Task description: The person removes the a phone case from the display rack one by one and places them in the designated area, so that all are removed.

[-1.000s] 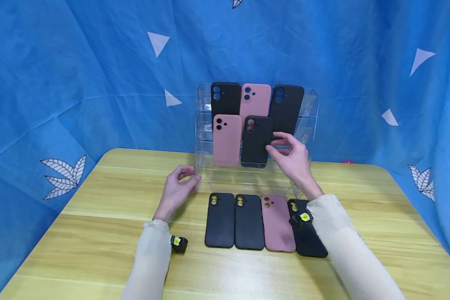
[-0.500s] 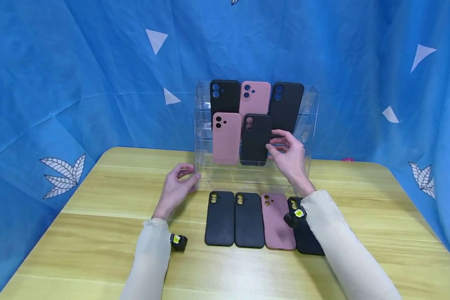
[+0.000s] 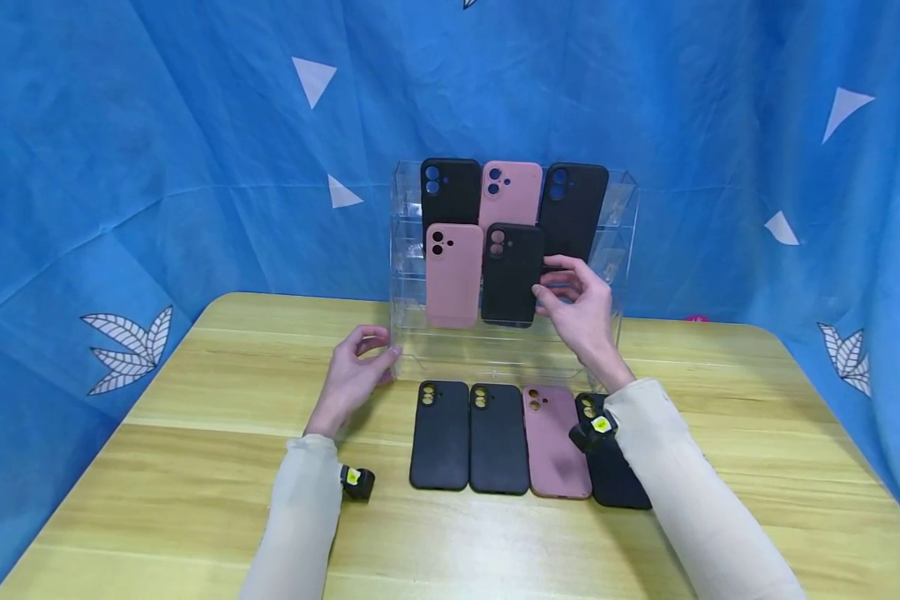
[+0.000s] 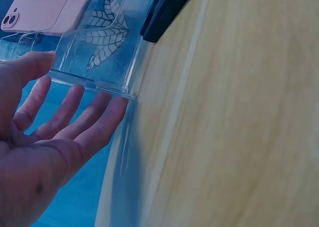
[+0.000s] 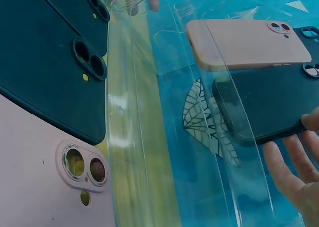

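Note:
My right hand [image 3: 583, 308] pinches the right edge of a black phone case [image 3: 512, 275] standing in a lower tier of a clear acrylic display rack [image 3: 487, 348]. In the right wrist view, the thumb lies on the face of this case [image 5: 274, 102], with the fingers along its edge. Beside it stands a pink phone case [image 3: 453, 279]. With relaxed fingers, my left hand [image 3: 351, 377] touches the rack's left side; in the left wrist view, its fingertips [image 4: 119, 103] reach the clear panel.
Behind these, a black case [image 3: 450, 193], a pink case [image 3: 512, 196] and another black case [image 3: 574, 208] stand higher. In front, black cases [image 3: 440, 437] and a pink case [image 3: 557, 442] lie in a row on the wooden table [image 3: 180, 492]. A blue curtain [image 3: 195, 125] hangs behind.
The black case under my right hand has risen slightly relative to the pink one beside it, and the right hand has shifted with it. My left hand stays at the rack's side.

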A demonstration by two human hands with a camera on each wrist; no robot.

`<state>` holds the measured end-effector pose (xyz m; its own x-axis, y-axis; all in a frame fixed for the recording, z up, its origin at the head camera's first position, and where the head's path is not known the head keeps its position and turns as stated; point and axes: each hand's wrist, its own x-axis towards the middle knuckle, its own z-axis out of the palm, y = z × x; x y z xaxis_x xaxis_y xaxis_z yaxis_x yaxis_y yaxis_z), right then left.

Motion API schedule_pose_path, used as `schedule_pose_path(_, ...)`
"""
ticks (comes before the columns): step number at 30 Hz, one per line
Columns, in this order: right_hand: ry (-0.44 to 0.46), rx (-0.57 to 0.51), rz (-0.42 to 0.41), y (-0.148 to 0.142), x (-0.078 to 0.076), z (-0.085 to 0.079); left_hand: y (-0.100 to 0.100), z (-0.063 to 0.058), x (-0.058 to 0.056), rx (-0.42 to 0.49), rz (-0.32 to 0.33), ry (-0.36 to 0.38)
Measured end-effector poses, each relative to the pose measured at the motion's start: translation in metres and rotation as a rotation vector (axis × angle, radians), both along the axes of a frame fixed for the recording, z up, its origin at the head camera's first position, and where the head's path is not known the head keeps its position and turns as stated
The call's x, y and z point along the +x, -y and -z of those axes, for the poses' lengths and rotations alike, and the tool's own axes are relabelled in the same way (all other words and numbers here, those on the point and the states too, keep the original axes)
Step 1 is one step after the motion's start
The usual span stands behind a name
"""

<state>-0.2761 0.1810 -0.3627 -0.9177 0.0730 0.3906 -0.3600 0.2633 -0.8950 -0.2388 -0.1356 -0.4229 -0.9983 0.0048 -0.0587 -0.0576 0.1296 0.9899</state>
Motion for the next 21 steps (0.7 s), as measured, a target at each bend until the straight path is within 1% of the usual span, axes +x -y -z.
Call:
schedule_pose_path(10, -0.078, -0.01, 0.005, -0.002, 0.004, -0.008, 0.0, 0.0, 0.0, -0.001, 0.001, 0.0)
schedule_pose_path(21, -0.115, -0.049, -0.025, -0.006, 0.011, -0.019, 0.0, 0.002, 0.0, 0.002, -0.004, -0.004)
